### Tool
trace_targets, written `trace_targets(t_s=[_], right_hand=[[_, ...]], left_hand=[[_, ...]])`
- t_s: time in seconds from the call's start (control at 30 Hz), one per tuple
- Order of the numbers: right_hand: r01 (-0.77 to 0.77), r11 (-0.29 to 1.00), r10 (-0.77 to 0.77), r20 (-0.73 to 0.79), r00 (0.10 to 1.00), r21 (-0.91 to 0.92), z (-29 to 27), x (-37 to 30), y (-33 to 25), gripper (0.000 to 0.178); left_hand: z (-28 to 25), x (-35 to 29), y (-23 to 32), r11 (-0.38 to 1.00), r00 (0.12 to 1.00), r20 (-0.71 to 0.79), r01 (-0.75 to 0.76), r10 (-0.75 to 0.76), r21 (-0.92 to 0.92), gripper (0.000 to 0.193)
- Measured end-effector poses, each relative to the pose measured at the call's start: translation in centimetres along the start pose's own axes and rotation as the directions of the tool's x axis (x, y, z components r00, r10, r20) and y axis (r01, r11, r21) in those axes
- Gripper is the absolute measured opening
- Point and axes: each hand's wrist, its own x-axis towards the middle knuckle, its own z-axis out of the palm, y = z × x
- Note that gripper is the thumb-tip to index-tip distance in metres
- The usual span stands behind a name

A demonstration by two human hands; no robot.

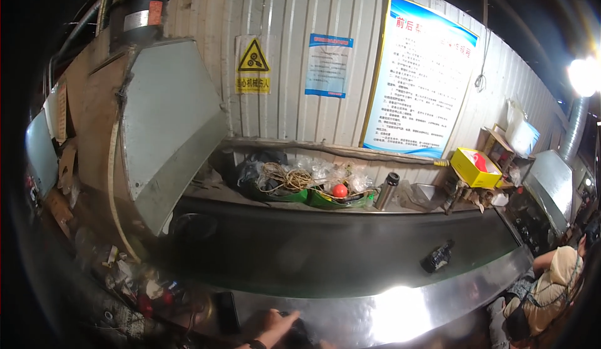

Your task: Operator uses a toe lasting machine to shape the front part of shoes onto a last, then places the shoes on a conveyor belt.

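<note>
My left hand (278, 325) comes in at the lower edge, a dark band round its wrist. Its fingers are bent against a dark thing (302, 335) whose kind the dim light hides. At the very bottom, just right of it, a small skin-toned patch may be part of my right hand (326, 344); its fingers do not show. Left of my left hand, a black flat rectangular thing like a phone (227, 313) lies on the shiny metal ledge (350, 308). Beyond the ledge, a dark glossy object (438, 257) rests on the dark conveyor belt (313, 242).
A grey metal hood (169, 111) rises at the left above clutter. Behind the belt stand green trays (278, 197) with cord and plastic, a steel flask (387, 190) and a yellow box (476, 169). Another person (554, 280) sits at the right.
</note>
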Motion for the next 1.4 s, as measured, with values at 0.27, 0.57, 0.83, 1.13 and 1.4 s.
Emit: trace_targets(t_s=[0.27, 0.57, 0.83, 1.13, 1.4], right_hand=[[0.178, 0.984, -0.178, 0.152, 0.972, 0.02, 0.2, 0.4, 5.2, 0.104], [-0.452, 0.559, 0.265, 0.366, 0.892, 0.696, -1.1, 7.1, 0.0, 0.087], [-0.257, 0.8, 0.012, 0.415, 0.91, 0.542, 6.7, 11.2, -10.8, 0.041], [-0.318, 0.872, -0.052, 0.715, 0.697, 0.373, 21.7, 3.2, -30.6, 0.028], [-0.689, 0.533, -0.169, 0.86, 0.482, 0.491, 35.8, -5.3, -39.1, 0.025]], left_hand=[[2.2, 1.5, -3.6, 0.979, 0.938, -0.281, -0.196, 0.203, 0.055, 0.053], [-4.1, -4.5, -5.3, 0.953, 0.866, -0.462, -0.277, 0.192, -0.123, 0.039], [-13.9, -14.8, -14.6, 0.903, 0.601, -0.798, -0.318, -0.044, -0.289, 0.04], [-24.2, -37.8, -28.7, 0.847, 0.081, -0.9, -0.31, -0.428, -0.431, 0.032], [-27.6, -53.9, -38.2, 0.152, 0.367, -0.653, -0.788, -0.662, -0.597, 0.044]])
